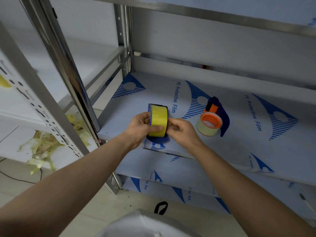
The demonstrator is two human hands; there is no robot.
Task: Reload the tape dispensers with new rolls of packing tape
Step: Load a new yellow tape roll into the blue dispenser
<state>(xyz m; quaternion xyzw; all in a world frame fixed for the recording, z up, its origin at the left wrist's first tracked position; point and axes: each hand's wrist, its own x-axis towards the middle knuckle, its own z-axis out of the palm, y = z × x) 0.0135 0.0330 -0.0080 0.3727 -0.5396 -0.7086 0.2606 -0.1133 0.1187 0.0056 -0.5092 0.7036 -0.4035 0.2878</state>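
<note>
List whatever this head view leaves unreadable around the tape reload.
- Blue dispenser: mostly covered by the yellow roll and the left hand, so it is unclear whether the roll is seated.
- Right hand: its fingertips are hidden behind the roll, so what they pinch is unknown.
- Second dispenser: partly hidden behind the orange-cored roll.
- Orange item: too small to identify, and behind the shelf rail.

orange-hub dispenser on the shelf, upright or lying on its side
On its side: the dispenser lies flat on the shelf, orange hub facing up.
</note>
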